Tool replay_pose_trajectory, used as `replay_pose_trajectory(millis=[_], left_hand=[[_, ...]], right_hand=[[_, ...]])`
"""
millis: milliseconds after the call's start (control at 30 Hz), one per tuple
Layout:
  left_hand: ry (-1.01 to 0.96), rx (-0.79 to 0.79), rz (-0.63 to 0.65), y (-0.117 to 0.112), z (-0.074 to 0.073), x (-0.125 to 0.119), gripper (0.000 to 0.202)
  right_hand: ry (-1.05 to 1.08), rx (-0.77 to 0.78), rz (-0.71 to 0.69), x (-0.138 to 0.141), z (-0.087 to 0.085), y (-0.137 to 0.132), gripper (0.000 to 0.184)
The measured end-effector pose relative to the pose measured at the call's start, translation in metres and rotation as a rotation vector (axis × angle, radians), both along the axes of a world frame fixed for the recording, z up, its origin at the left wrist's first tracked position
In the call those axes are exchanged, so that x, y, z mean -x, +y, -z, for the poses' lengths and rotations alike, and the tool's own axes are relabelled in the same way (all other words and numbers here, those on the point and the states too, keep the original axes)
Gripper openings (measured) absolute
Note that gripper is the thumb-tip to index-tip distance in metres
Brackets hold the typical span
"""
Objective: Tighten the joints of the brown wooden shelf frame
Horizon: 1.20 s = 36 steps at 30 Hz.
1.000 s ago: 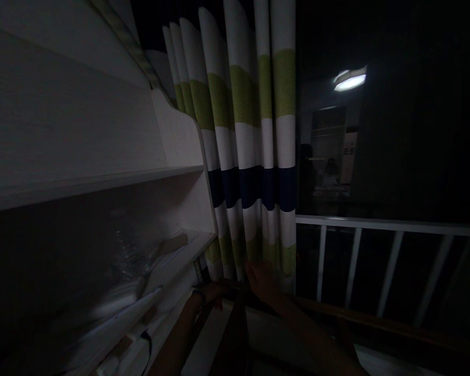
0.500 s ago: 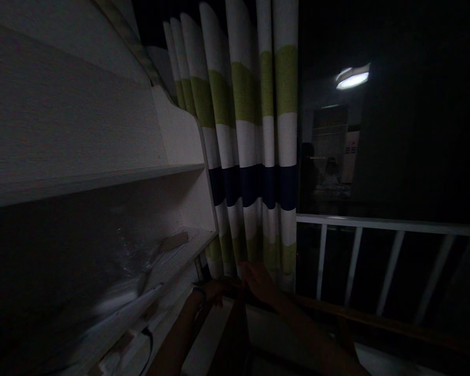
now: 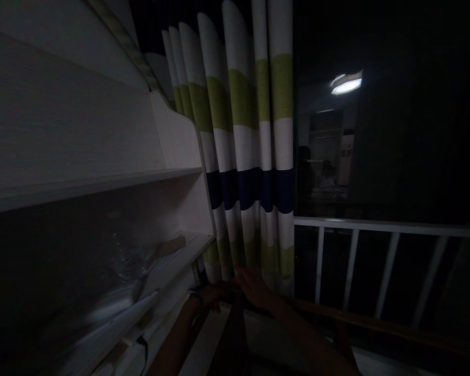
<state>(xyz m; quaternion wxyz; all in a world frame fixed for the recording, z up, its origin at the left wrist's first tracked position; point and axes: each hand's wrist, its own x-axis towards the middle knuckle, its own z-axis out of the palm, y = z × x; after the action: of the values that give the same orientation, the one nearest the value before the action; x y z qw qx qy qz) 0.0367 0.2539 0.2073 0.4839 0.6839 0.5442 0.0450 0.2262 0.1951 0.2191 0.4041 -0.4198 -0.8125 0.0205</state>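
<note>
The striped curtain (image 3: 248,149) is hanging just beyond both hands, its bottom edge fading into shadow. The left hand (image 3: 213,293) is reaching in near the white shelf unit (image 3: 180,136), and the right hand (image 3: 254,288) is slanting toward it. Darkness is hiding how far either is opening, whether they are gripping anything, and what the dark shape (image 3: 234,334) below is.
</note>
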Motion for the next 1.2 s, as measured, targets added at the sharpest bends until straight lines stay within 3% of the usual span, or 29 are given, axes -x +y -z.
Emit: replay_pose_trajectory(millis=[233,567,833,1200], left_hand=[[0.057,-0.023,-0.062,0.001,0.004,-0.002,0.041],[0.016,-0.028,-0.016,-0.003,-0.005,-0.003,0.042],[0.022,-0.025,-0.079,0.0,0.003,-0.002,0.036],[0.022,-0.024,-0.11,-0.003,0.001,-0.004,0.032]], right_hand=[[0.008,0.052,0.097,-0.008,-0.003,0.0,0.041],[-0.197,-0.029,-0.058,-0.009,0.004,0.0,0.037],[0.14,0.017,0.286,-0.013,-0.014,-0.001,0.032],[0.025,0.022,0.204,-0.014,-0.01,-0.002,0.031]])
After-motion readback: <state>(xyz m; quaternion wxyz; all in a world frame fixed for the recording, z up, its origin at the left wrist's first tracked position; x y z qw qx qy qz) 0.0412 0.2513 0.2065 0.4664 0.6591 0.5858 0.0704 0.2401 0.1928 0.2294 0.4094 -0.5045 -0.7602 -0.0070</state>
